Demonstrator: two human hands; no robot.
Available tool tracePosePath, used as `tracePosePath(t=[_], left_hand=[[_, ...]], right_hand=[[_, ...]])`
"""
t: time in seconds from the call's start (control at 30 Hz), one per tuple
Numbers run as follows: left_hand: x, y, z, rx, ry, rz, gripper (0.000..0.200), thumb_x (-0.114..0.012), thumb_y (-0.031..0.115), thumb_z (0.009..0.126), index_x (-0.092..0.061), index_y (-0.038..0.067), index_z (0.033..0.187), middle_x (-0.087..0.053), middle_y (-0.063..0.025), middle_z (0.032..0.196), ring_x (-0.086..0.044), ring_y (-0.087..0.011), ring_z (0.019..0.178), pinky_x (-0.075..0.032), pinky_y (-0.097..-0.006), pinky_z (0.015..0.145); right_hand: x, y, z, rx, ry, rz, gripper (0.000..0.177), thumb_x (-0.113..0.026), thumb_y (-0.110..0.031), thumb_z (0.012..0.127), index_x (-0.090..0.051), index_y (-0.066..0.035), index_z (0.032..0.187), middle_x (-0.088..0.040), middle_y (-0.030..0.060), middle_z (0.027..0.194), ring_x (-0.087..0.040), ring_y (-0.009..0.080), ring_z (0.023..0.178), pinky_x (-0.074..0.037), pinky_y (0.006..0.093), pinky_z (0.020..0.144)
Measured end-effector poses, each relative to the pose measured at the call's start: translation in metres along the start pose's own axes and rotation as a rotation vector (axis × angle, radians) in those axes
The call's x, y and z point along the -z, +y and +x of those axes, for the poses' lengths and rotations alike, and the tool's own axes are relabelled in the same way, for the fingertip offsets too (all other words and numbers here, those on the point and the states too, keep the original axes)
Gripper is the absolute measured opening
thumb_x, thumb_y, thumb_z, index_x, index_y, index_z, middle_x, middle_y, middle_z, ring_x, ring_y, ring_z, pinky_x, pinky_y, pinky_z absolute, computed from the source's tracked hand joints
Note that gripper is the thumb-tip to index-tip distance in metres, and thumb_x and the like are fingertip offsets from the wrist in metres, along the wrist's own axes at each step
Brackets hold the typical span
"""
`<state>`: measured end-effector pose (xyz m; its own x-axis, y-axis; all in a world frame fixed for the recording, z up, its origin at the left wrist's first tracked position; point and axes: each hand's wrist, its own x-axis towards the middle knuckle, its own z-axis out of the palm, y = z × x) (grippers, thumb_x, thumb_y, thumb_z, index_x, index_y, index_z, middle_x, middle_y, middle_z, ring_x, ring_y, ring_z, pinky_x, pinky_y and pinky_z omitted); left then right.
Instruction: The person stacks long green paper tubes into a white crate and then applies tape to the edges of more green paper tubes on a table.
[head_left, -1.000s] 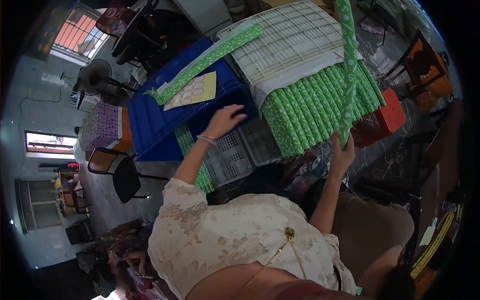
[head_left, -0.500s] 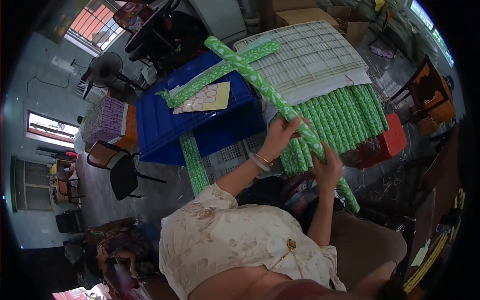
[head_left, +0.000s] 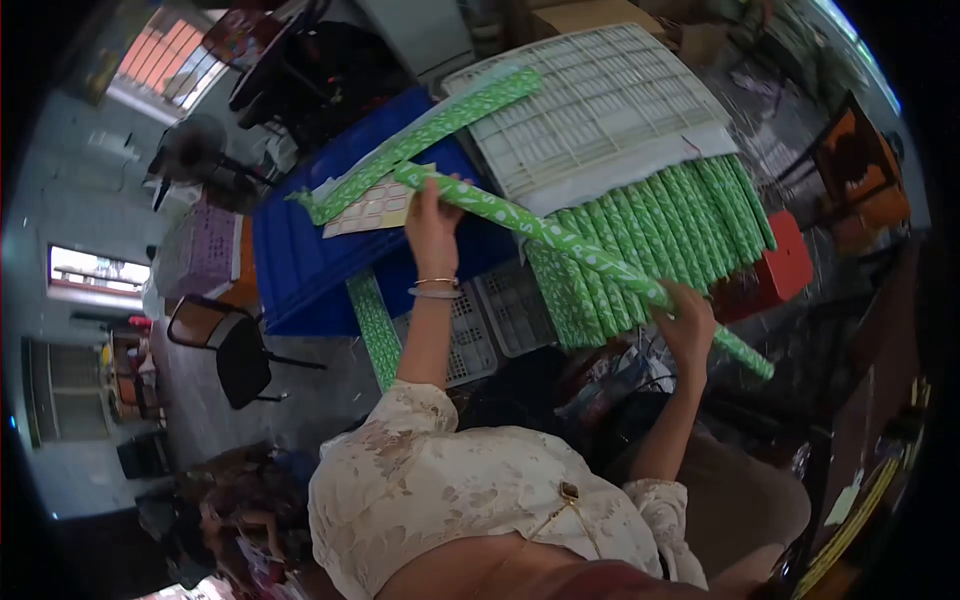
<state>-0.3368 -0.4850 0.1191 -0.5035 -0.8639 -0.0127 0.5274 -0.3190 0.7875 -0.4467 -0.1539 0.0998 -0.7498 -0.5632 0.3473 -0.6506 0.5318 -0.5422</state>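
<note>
A long green patterned roll [head_left: 545, 233], like rolled wrapping paper, lies slantwise in front of me. Near its upper left end, my left hand [head_left: 432, 222] is closed around it, with bracelets on the wrist. My right hand [head_left: 688, 322] grips it further down, and its lower right end sticks out past that hand. Under the roll, a row of several similar green rolls [head_left: 680, 225] lies side by side. A sheet of white labels [head_left: 372, 212] rests on the blue bin [head_left: 300, 260], close to my left hand. Another green strip [head_left: 430, 135] lies across the bin.
A white wire rack [head_left: 590, 110] stands behind the row of rolls, with a red stool or box [head_left: 785, 262] at its right. Grey crates [head_left: 460, 345] sit below the bin. Chairs [head_left: 240, 360] and a fan [head_left: 195, 150] stand at the left. Another person [head_left: 245, 535] is at lower left.
My left hand has slid up and left along the roll to its upper end. The roll has come down and tilts less steeply. My right hand has shifted slightly right, still gripping it.
</note>
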Motion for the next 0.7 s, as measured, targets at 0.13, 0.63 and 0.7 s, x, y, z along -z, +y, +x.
tracePosePath(t=[0.13, 0.63, 0.7], left_hand=[[-0.002, -0.030, -0.008, -0.017, -0.015, 0.273, 0.028, -0.050, 0.017, 0.089, -0.047, -0.003, 0.109, -0.055, -0.0119, 0.101, -0.058, -0.0211, 0.090, -0.048, -0.0311, 0.081], [-0.151, -0.244, -0.068, -0.339, -1.210, 1.017, 0.029, -0.056, 0.009, 0.083, -0.056, 0.005, 0.112, -0.055, -0.0128, 0.116, -0.047, -0.0276, 0.115, -0.039, -0.0351, 0.092], [-0.162, -0.275, -0.064, -0.404, -1.307, 1.016, 0.031, -0.055, 0.011, 0.083, -0.053, 0.003, 0.114, -0.051, -0.0131, 0.120, -0.042, -0.0300, 0.119, -0.038, -0.0380, 0.094]], right_hand=[[0.017, 0.043, -0.002, -0.072, 0.091, -0.122, 0.045, -0.070, -0.006, 0.059, -0.060, -0.017, 0.101, -0.059, 0.0042, 0.091, -0.055, 0.0265, 0.087, -0.041, 0.0367, 0.077], [0.052, 0.207, -0.073, -0.657, 0.235, -0.397, 0.037, -0.067, -0.026, 0.071, -0.059, -0.015, 0.105, -0.057, 0.0032, 0.085, -0.054, 0.0213, 0.081, -0.038, 0.0320, 0.070], [0.052, 0.216, -0.081, -0.738, 0.217, -0.363, 0.036, -0.067, -0.030, 0.071, -0.060, -0.015, 0.103, -0.057, 0.0034, 0.083, -0.054, 0.0212, 0.080, -0.037, 0.0321, 0.070]])
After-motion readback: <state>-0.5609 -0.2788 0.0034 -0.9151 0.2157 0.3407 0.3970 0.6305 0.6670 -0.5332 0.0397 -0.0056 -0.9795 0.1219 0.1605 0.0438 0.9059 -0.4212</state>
